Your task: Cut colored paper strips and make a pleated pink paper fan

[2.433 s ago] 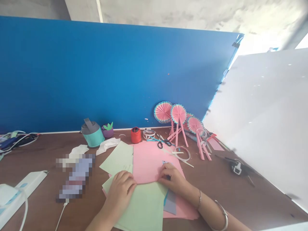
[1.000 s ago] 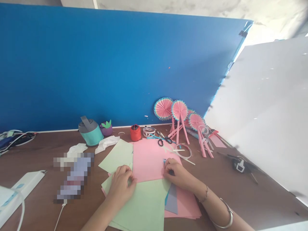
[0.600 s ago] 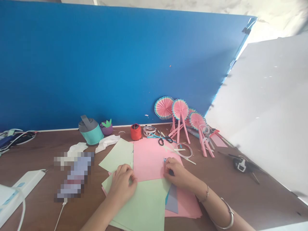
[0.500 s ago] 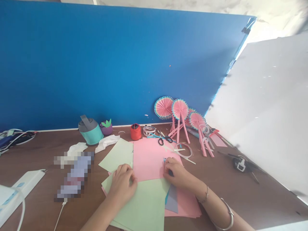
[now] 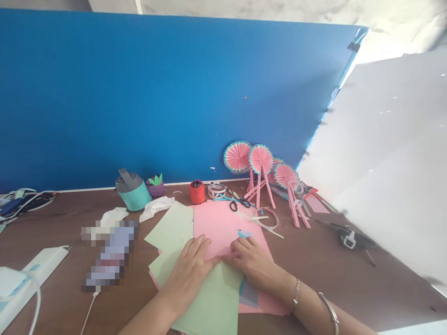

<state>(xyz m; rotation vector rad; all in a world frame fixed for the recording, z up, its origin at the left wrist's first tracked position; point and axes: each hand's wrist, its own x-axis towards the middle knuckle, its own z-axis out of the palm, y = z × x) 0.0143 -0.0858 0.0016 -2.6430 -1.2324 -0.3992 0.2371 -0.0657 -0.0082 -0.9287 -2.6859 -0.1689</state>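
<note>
A light green paper sheet (image 5: pixel 213 302) lies on a pink sheet (image 5: pixel 216 218), under both of my hands. My left hand (image 5: pixel 192 267) is flat on its upper left part, fingers stretched out and thumb reaching right. At its top edge my right hand (image 5: pixel 253 263) presses down, its thumb out to the left and its fingers bent but apart from the thumb. The two thumb tips meet near the middle of that edge. Partly covered by the right hand are bluish paper pieces (image 5: pixel 248 298). Another green sheet (image 5: pixel 171 225) sits further left.
Black-handled scissors (image 5: pixel 239 203), a tape roll (image 5: pixel 267 218) and a red container (image 5: pixel 197 192) stand behind the paper. Pink pleated paper fans on legs (image 5: pixel 261 159) lean back right. A teal-grey container (image 5: pixel 133 191), tissues (image 5: pixel 157 207) and a power strip (image 5: pixel 33 274) are on the left.
My left hand has moved right and flattened its fingers onto the green sheet. The right hand has shifted slightly down, its thumb now reaching left along the edge to the other thumb.
</note>
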